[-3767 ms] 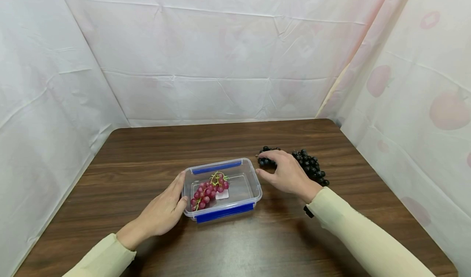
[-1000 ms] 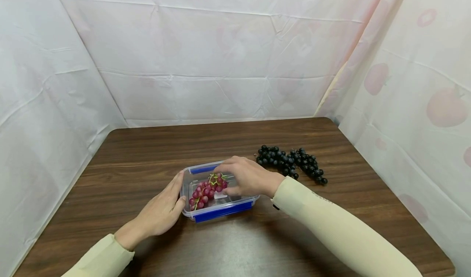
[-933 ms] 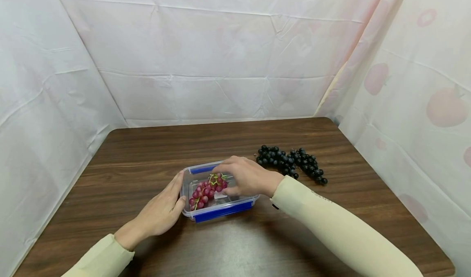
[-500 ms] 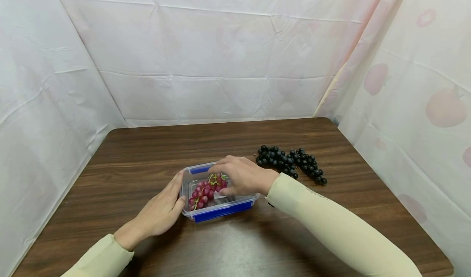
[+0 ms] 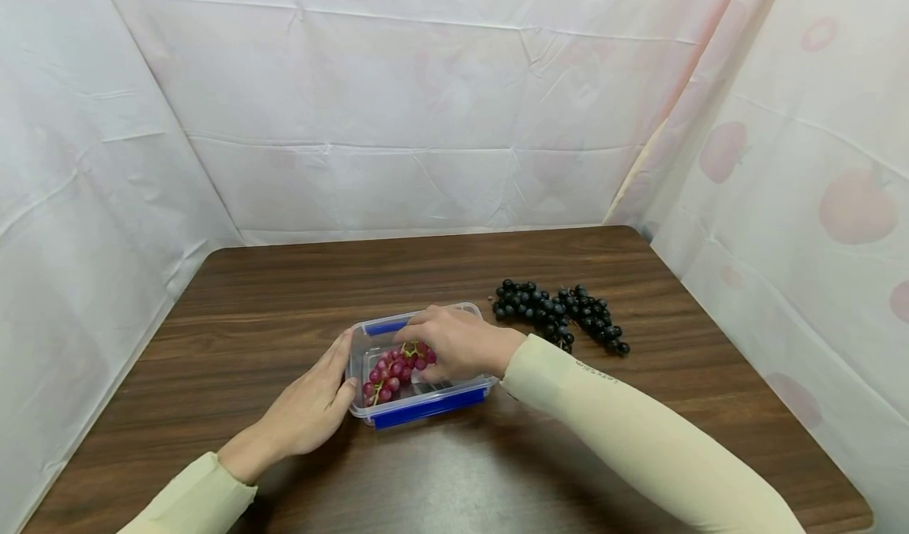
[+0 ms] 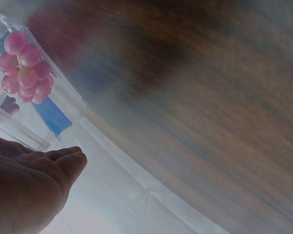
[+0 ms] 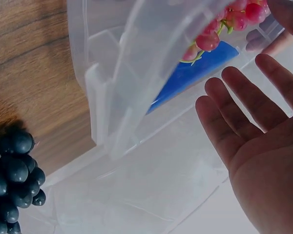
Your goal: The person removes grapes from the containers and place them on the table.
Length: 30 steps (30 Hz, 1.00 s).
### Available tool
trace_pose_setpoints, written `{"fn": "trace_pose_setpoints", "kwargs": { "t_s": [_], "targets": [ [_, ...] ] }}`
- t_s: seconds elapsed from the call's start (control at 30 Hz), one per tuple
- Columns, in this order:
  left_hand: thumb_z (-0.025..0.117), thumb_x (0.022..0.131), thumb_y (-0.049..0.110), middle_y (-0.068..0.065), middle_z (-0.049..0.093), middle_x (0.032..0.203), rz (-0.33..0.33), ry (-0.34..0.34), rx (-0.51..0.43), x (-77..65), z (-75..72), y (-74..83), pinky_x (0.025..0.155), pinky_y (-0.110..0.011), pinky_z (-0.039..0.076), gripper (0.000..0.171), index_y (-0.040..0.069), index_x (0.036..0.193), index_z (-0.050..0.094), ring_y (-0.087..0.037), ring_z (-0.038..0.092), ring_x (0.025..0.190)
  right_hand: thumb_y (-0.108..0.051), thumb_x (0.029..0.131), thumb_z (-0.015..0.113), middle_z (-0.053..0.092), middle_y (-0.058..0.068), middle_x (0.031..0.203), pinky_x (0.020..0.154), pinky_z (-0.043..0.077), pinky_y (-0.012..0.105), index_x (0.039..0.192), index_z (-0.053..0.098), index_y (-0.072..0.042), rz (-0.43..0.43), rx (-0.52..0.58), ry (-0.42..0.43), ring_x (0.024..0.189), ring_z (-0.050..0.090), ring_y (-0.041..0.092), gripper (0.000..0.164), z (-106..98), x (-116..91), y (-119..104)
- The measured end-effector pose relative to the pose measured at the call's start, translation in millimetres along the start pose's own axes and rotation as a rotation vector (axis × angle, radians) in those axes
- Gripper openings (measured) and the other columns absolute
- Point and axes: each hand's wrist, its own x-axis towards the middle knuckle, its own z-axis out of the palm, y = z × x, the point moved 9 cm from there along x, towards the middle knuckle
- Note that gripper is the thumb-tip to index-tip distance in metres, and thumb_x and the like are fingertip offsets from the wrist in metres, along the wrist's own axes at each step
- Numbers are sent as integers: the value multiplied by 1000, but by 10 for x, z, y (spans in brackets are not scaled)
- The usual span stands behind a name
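Observation:
My left hand (image 5: 308, 408) lies against the left side of a clear plastic food container (image 5: 429, 409) with blue clips, its fingers straight along the wall. Inside, toward the left, is a bunch of red grapes (image 5: 394, 372) with green stems. My right hand (image 5: 458, 343) reaches over the container's right rim, fingertips and thumb around the stem end of that bunch. The right wrist view shows those fingers (image 7: 229, 105) extended and apart, with the red grapes (image 7: 210, 39) beyond them. In the left wrist view the grapes (image 6: 27, 73) show through the wall.
Two bunches of black grapes, one nearer the container (image 5: 529, 301) and one farther right (image 5: 596, 321), lie on the brown wooden table (image 5: 319, 281). White sheeting (image 5: 426, 187) encloses the table's back and sides.
My right hand has moved left from beside the black grapes into the container, then lower and slightly farther left over the red grapes. The left hand keeps its place against the container.

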Motion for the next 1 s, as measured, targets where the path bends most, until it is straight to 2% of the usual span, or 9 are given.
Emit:
{"fn": "trace_pose_setpoints", "kwargs": {
  "t_s": [0.3, 0.8, 1.0],
  "targets": [
    [41, 101, 28, -5, 6, 160, 7, 0, 0, 9, -17, 19, 110, -48, 28, 68, 10, 155, 2, -25, 20, 143, -35, 79, 77, 56, -2, 130, 101, 43, 33, 133, 57, -22, -52, -27, 5, 120, 51, 16, 59, 37, 83, -75],
    [37, 102, 32, -4, 4, 160, 11, -4, -7, 7, -17, 22, 110, -47, 28, 67, 11, 155, 2, -24, 19, 143, -30, 77, 79, 55, -3, 131, 98, 45, 30, 134, 55, -23, -57, -48, -18, 119, 52, 14, 62, 102, 149, -131],
    [38, 102, 29, -4, 4, 160, 6, -10, -11, 5, 0, 11, 110, -49, 29, 67, 11, 155, 1, -25, 20, 143, -31, 76, 79, 51, -1, 137, 101, 43, 34, 136, 53, -26, -23, -63, -44, 125, 47, 17, 66, 191, 180, -92]
  ]
}}
